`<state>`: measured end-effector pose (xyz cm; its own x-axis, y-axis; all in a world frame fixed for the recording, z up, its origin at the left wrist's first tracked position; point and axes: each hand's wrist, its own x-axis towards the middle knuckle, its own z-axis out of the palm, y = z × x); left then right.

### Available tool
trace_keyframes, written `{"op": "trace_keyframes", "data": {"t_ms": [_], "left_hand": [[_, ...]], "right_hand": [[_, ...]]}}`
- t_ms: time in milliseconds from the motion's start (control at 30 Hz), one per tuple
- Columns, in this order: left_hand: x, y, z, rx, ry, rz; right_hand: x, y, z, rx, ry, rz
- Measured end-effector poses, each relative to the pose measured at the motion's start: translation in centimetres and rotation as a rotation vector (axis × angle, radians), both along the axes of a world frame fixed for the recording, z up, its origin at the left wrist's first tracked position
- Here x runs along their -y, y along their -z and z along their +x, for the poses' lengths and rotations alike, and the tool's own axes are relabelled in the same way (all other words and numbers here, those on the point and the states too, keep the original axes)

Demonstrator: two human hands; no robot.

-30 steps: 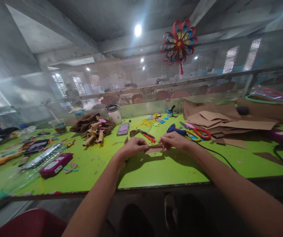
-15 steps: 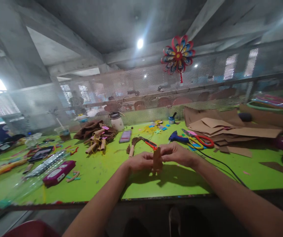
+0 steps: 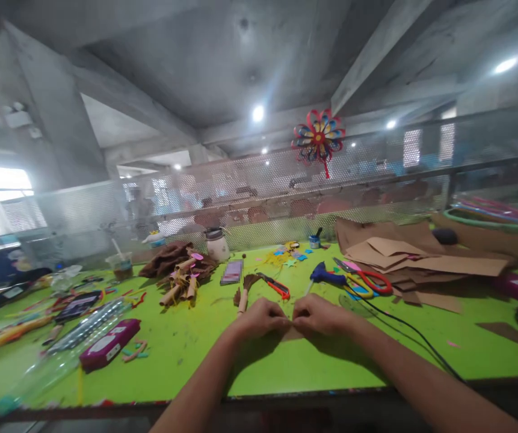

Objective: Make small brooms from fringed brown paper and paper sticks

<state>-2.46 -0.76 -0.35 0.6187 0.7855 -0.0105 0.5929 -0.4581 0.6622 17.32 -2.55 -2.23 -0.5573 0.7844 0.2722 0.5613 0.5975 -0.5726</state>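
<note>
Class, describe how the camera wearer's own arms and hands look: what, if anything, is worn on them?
The left hand and right hand are ungloved. The visible forearms show no sleeves, watch or markings. Rings are too blurred to judge.

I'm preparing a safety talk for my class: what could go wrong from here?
The glue gun lies just beyond the right hand; if hot, which I can't tell, it might burn a knuckle. Its cord runs close to the right forearm, so a sideways move could drag the gun. The orange cutter lies beyond the left hand; reaching forward could nick a finger if the blade is out, which is unclear.
</note>
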Motion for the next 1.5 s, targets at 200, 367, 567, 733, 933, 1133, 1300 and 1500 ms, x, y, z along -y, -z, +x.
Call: {"op": "trace_keyframes", "data": {"t_ms": [200, 367, 567, 733, 933, 1133, 1300, 1500], "left_hand": [[-0.1, 0.9, -0.3, -0.089, -0.004, 0.102], [-0.2, 1.3, -0.3, -0.104, 0.001, 0.145], [0.9, 0.5, -0.1, -0.14, -0.001, 0.187], [1.1, 0.4, -0.4, -0.16, -0.004, 0.209], [1.0, 0.5, -0.4, -0.208, 0.006, 0.278], [0.6, 0.5, -0.1, -0.218, 0.061, 0.418], [0.3, 1.0, -0.3, -0.142, 0.009, 0.305], [0.0, 0.9, -0.4, -0.048, 0.029, 0.182]], "right_hand": [[0.0, 0.5, -0.6, -0.02, 0.065, -0.043], [0.0, 0.5, -0.6, -0.058, 0.064, -0.051], [-0.6, 1.4, -0.5, -0.068, 0.046, -0.02], [-0.6, 1.4, -0.4, -0.049, 0.005, 0.016], [-0.5, 1.4, -0.4, -0.068, 0.052, -0.021], [-1.0, 2.1, -0.5, -0.11, 0.072, -0.045], [-1.1, 2.2, -0.5, -0.07, 0.014, 0.04], [-1.2, 2.0, -0.1, -0.029, -0.022, 0.079]]}}
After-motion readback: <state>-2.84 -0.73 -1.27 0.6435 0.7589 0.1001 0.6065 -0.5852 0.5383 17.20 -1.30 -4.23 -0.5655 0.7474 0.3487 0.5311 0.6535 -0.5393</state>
